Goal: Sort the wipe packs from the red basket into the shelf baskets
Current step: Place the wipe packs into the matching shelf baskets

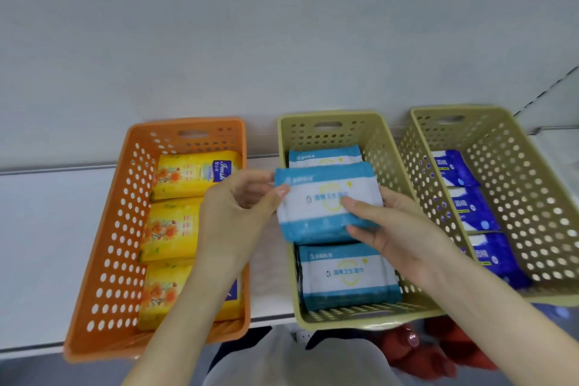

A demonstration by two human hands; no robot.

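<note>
- Pale blue and white, the held wipe pack (326,197) sits above the middle basket (329,115), over the gap between a matching pack at the back (324,157) and another at the front (344,276).
- Likely risk: the gap looks tight, so the pack may ride up on its neighbours' edges and lie tilted instead of flat if it goes down off-centre.
- A soft, slippery wrapper could also slide out of a corner pinch if one hand lets go first, and drop crooked.
- Mis-sorting seems unlikely: the orange basket (109,244) holds yellow packs (175,229) and the right basket (532,197) holds dark blue packs (473,210), both beside the target.
- The left hand (235,213) pinches the pack's upper left corner between thumb and curled fingers.
- The right hand (398,229) grips the right side, thumb laid across the top face and fingers tucked underneath, out of sight.
- The red basket (445,351) shows blurred below the shelf (47,244); I cannot tell what is left in it.
</note>
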